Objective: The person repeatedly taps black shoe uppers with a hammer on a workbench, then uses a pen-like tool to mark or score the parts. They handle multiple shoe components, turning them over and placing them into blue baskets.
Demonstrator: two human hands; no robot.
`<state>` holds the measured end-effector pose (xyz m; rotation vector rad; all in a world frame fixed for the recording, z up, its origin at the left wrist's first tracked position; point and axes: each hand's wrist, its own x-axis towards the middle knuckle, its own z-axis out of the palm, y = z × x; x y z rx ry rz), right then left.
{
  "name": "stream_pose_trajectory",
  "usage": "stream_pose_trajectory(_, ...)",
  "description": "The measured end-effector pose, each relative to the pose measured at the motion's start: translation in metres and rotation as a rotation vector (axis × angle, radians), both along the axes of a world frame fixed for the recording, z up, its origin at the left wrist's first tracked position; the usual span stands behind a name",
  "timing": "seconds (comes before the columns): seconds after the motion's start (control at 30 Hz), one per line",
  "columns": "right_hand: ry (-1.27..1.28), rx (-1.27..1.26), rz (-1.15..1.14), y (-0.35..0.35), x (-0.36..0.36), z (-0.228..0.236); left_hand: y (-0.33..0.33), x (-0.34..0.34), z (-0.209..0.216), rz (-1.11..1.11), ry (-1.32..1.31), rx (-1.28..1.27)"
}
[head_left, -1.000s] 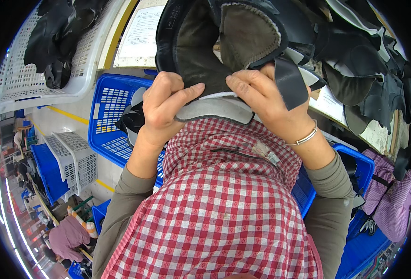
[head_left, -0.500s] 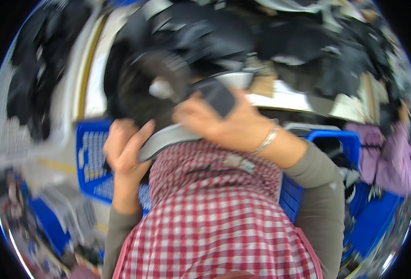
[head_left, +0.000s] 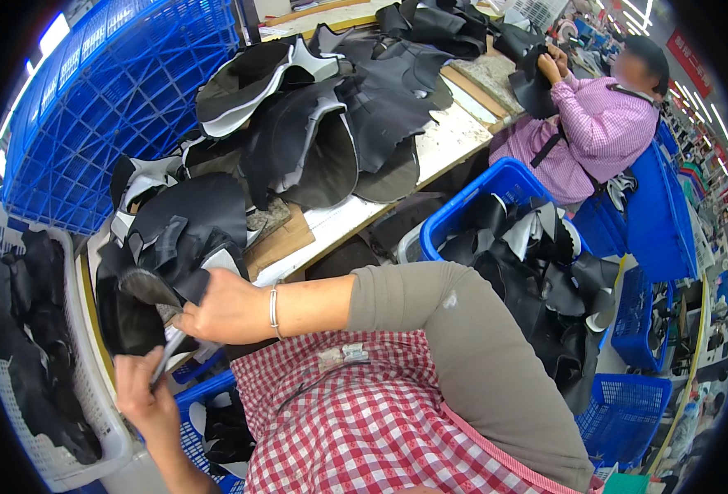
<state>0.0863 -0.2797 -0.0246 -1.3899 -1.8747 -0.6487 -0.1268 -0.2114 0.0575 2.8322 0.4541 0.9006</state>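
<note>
My right hand (head_left: 218,308), a bracelet at its wrist, reaches across to the left and is closed on a black leather piece (head_left: 121,309) with a dark fuzzy lining. Lower down, my left hand (head_left: 146,393) pinches the pale edge of the same piece. The piece lies bent at the near left end of the worktable (head_left: 343,218), against other black cut pieces (head_left: 195,204). Part of it is hidden behind my right fingers.
A heap of black pieces (head_left: 388,99) covers much of the table. At left are a white crate (head_left: 104,416) of black material and a blue crate (head_left: 109,99). A filled blue basket (head_left: 504,177) stands right; another person (head_left: 602,123) handles black material beyond it.
My view has swung, now showing more table, the filled basket and the other person. Both hands stay on the piece, now farther left in view, with my right arm stretched across my front.
</note>
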Motion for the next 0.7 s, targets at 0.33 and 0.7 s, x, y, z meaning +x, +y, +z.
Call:
stream_pose_trajectory(0.33, 1.194, 0.026, 0.211, -0.068, 0.068, 0.108, -0.099, 0.071, 0.084, -0.662, -0.089, 0.221)
stream_pose_trajectory(0.7, 2.342, 0.083, 1.117, -0.116, 0.089, -0.032, -0.036, 0.158, 0.011, -0.612, -0.007, 0.420)
